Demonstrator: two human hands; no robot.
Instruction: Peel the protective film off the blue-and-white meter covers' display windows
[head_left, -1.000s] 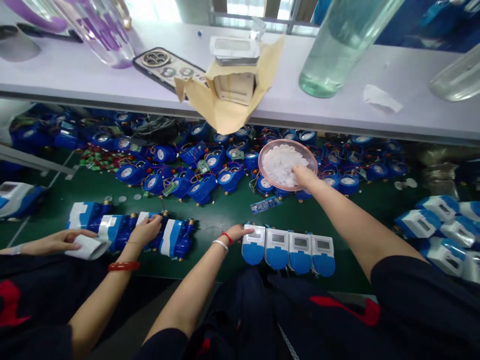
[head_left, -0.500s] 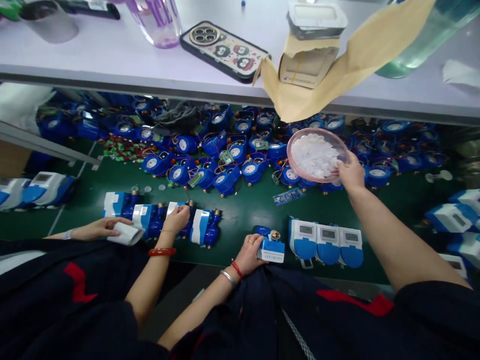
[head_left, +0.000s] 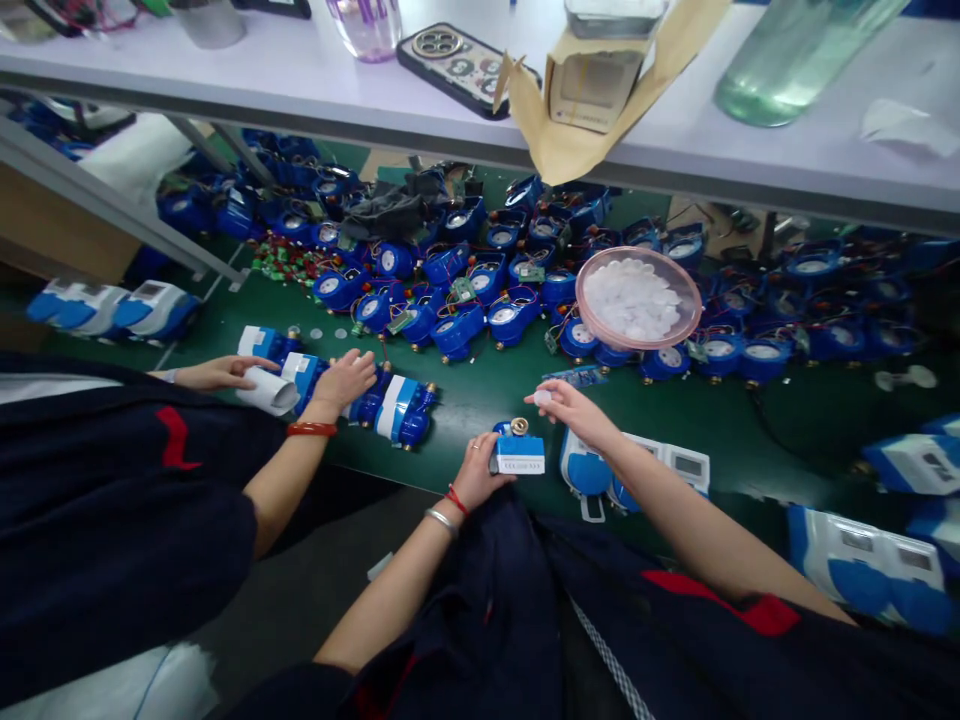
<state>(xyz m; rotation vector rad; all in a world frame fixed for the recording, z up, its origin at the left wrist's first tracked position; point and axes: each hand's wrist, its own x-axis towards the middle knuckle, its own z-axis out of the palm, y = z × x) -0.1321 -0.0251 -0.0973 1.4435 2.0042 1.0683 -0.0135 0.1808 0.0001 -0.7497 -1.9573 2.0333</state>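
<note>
Left hand with grip curled round a water meter, right hand with pinched grip on a white disc.

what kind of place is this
Most likely an assembly workshop, perhaps for water meters: there are many open, wired blue meter bodies, closed white-and-blue meters with displays, and a pink bowl full of small white discs.

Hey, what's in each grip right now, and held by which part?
Left grip: a blue-and-white meter, by its picture-left side. Right grip: a small white disc, apparently pinched by its edge.
</note>
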